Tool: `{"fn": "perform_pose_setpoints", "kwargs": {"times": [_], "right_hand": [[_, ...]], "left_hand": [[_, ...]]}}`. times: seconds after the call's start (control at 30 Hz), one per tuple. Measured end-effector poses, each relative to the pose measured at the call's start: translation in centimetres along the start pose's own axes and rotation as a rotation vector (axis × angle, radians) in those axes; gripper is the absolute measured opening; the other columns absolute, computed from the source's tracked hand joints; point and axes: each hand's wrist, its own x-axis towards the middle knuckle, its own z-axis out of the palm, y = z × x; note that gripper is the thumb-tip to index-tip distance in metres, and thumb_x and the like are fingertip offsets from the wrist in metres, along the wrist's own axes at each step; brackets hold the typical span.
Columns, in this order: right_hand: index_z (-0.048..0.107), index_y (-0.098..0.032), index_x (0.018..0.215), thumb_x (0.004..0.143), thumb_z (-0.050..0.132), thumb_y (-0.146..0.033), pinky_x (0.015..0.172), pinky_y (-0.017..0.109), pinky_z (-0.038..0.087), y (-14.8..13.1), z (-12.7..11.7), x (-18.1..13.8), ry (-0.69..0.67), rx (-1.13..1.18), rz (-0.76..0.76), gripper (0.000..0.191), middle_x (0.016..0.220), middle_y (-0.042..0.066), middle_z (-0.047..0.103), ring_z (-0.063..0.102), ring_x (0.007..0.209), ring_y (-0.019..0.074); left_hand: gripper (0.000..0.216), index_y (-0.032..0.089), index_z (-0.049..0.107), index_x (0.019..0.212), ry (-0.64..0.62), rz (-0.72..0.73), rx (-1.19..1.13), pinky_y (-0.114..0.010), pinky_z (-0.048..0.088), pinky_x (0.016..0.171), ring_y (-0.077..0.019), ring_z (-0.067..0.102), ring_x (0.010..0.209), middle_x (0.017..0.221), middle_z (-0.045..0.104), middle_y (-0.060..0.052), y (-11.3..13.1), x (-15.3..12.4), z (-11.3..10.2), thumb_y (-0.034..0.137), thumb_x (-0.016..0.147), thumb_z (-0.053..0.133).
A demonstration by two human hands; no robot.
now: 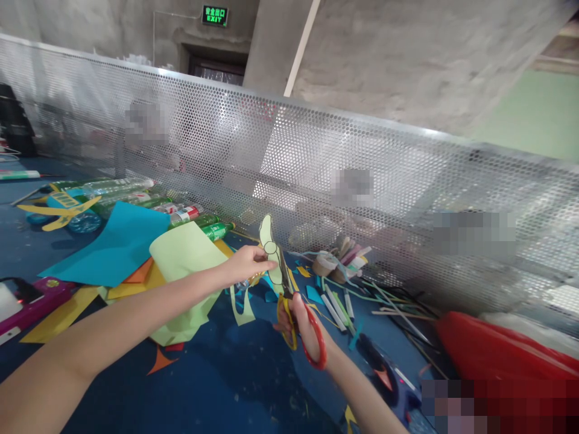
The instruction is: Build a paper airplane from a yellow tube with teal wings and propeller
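Observation:
Between the thumb and fingers of my left hand [250, 264] is a pale green paper propeller shape [265, 230] with a dark outline and a round centre. My right hand [298, 316] has its fingers through the loops of a pair of scissors [283, 271], one loop yellow and the other red. The blades point up along the right edge of the paper shape. A narrow pale green paper strip [244, 313] hangs below my left hand. Under my left forearm lies a large pale green sheet [190, 253].
A blue sheet [122, 247] and several plastic bottles [185, 214] lie at left, near a yellow paper propeller [63, 211]. Glue sticks [337, 310], a dark blue glue gun [389, 374] and a red bag [497, 349] are at right. A perforated metal screen [217, 132] borders the blue table [217, 386].

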Motion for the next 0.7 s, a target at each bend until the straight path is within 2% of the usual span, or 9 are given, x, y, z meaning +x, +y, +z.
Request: {"fn": "perform_pose_setpoints", "kwargs": {"times": [0.13, 0.3, 0.7], "right_hand": [[0.038, -0.021, 0.053, 0.073, 0.025, -0.082, 0.063, 0.03, 0.049, 0.2, 0.05, 0.08, 0.006, 0.025, 0.003, 0.066, 0.048, -0.006, 0.034, 0.036, 0.044, 0.0084], [0.038, -0.021, 0.051, 0.073, 0.028, -0.081, 0.063, 0.031, 0.05, 0.26, 0.09, 0.02, 0.011, 0.029, 0.001, 0.065, 0.047, -0.006, 0.034, 0.034, 0.042, 0.0077], [0.038, -0.021, 0.05, 0.072, 0.028, -0.082, 0.059, 0.031, 0.051, 0.6, 0.29, 0.25, 0.026, 0.063, 0.015, 0.066, 0.044, -0.007, 0.033, 0.034, 0.038, 0.0068]], "left_hand": [[0.021, 0.015, 0.068, 0.079, 0.005, -0.011, -0.03, -0.03, 0.045, 0.072, -0.0213, 0.062, 0.082, 0.083, 0.07, -0.004, -0.05, -0.02, 0.09, 0.035, 0.073, 0.064], [0.024, 0.015, 0.069, 0.08, 0.004, -0.042, -0.033, -0.031, 0.046, 0.073, -0.0231, 0.063, 0.083, 0.079, 0.07, -0.005, -0.24, 0.06, 0.12, 0.037, 0.073, 0.065], [0.021, 0.014, 0.068, 0.082, -0.034, -0.035, -0.124, -0.032, 0.046, 0.078, -0.0215, 0.064, 0.084, 0.084, 0.07, -0.005, -0.31, 0.01, 0.11, 0.034, 0.075, 0.064]]}}
